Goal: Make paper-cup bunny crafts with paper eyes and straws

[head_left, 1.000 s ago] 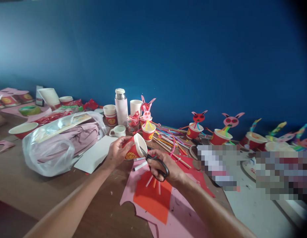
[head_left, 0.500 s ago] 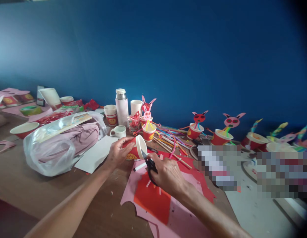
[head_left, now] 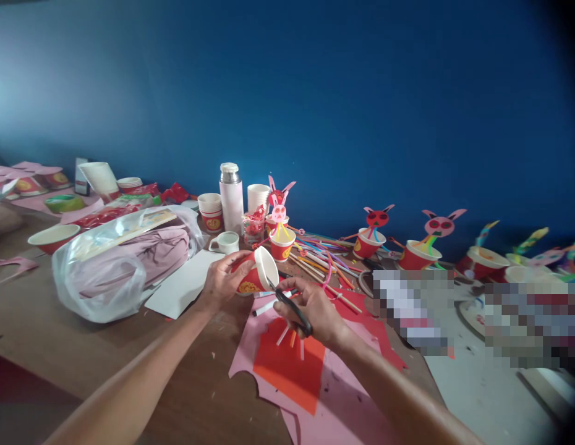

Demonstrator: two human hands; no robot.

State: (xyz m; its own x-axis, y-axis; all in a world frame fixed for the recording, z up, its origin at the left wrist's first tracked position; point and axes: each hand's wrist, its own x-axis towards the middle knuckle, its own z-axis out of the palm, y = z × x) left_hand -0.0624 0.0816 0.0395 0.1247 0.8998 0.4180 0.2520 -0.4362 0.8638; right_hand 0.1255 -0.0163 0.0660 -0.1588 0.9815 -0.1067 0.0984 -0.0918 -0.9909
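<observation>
My left hand (head_left: 225, 278) is wrapped round a red paper cup (head_left: 250, 279) with a gold print, tipped so that its white mouth faces right. In my right hand (head_left: 318, 307) is a pair of black-handled scissors (head_left: 294, 309); the tips are at the cup's rim, partly inside the mouth. Whether the blades touch the wall I cannot tell. Below both hands lie an orange sheet (head_left: 290, 371) with several short straw pieces, on top of pink paper (head_left: 245, 352). A white marker (head_left: 265, 308) rests just under the cup.
Left stands a plastic bag (head_left: 102, 296) with pink cloth inside, beside a white sheet (head_left: 174, 296). Behind are a thermos (head_left: 230, 201), a small mug (head_left: 227, 242), loose sticks (head_left: 310, 267) and paper cups with rabbit-like faces (head_left: 282, 247). A grey board (head_left: 473, 383) is on the right.
The scissors have turned in my right hand, their handles now pointing down to the right. My left hand still holds the cup, which is tilted slightly more. The view has shifted a little.
</observation>
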